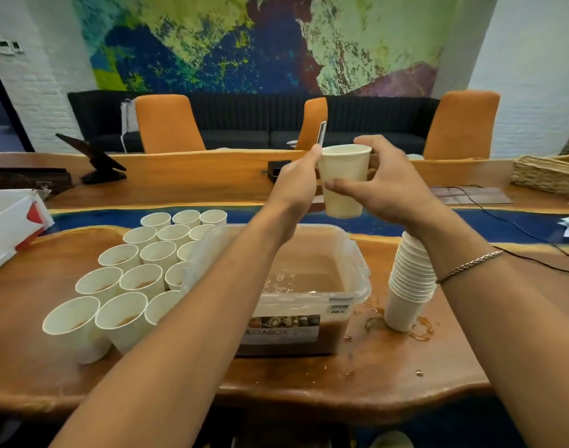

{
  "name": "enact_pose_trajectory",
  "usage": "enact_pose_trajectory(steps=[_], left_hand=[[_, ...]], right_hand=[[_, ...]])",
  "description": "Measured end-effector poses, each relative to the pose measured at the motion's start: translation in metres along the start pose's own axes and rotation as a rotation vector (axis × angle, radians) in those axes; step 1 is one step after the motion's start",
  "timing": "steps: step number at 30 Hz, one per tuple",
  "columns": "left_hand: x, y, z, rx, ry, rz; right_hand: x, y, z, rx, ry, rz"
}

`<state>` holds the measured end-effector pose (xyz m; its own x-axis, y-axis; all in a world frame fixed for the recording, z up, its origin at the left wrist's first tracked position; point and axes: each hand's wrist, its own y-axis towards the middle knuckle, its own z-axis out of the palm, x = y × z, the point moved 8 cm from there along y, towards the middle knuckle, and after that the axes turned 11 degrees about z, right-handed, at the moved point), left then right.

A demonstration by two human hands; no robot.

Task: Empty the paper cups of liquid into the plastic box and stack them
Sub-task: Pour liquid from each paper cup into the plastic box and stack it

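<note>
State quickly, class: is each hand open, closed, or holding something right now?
Left hand: closed on the paper cup, above the plastic box.
Right hand: grip on the same cup, thumb across its front.

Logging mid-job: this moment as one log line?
held cup: upright above plastic box; left hand: holds it; right hand: holds it; stack: right of box; filled cups: left of box

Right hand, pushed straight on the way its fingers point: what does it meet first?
The paper cup: the right hand points leftward, thumb in front of it and fingers behind, apparently touching. Just past the cup is the left hand. Depth is unclear.
</note>
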<state>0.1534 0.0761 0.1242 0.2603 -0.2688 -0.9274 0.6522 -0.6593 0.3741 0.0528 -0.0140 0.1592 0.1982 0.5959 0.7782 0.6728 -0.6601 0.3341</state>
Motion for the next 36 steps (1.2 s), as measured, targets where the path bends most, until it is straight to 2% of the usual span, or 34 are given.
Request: enact_pose_trajectory(steps=[8,15,18,22,27,31,36], left_hand=[[-0.038,0.033,0.077,0.081,-0.024,0.055],[-0.022,0.025,0.141,0.208,0.043,0.029],[0.0,0.017,0.146,0.235,0.083,0.006],[0.033,0.011,0.147,0.256,0.169,-0.052],[0.055,0.008,0.151,0.301,0.175,-0.163],[0.073,-0.005,0.153,0.357,0.145,-0.303],[0.086,-0.02,0.152,0.346,0.115,-0.407]], right_hand=[[-0.011,0.01,-0.089,-0.17,-0.092,0.052],[-0.058,-0.01,-0.123,-0.236,-0.1,0.173],[-0.083,-0.018,-0.11,-0.163,-0.096,0.242],[-0.127,-0.029,-0.083,0.078,-0.171,0.395],[-0.185,-0.048,-0.068,0.203,-0.047,0.601],[-0.225,-0.064,-0.035,0.244,0.012,0.67],[-0.233,-0.075,-0.005,0.183,0.15,0.614]])
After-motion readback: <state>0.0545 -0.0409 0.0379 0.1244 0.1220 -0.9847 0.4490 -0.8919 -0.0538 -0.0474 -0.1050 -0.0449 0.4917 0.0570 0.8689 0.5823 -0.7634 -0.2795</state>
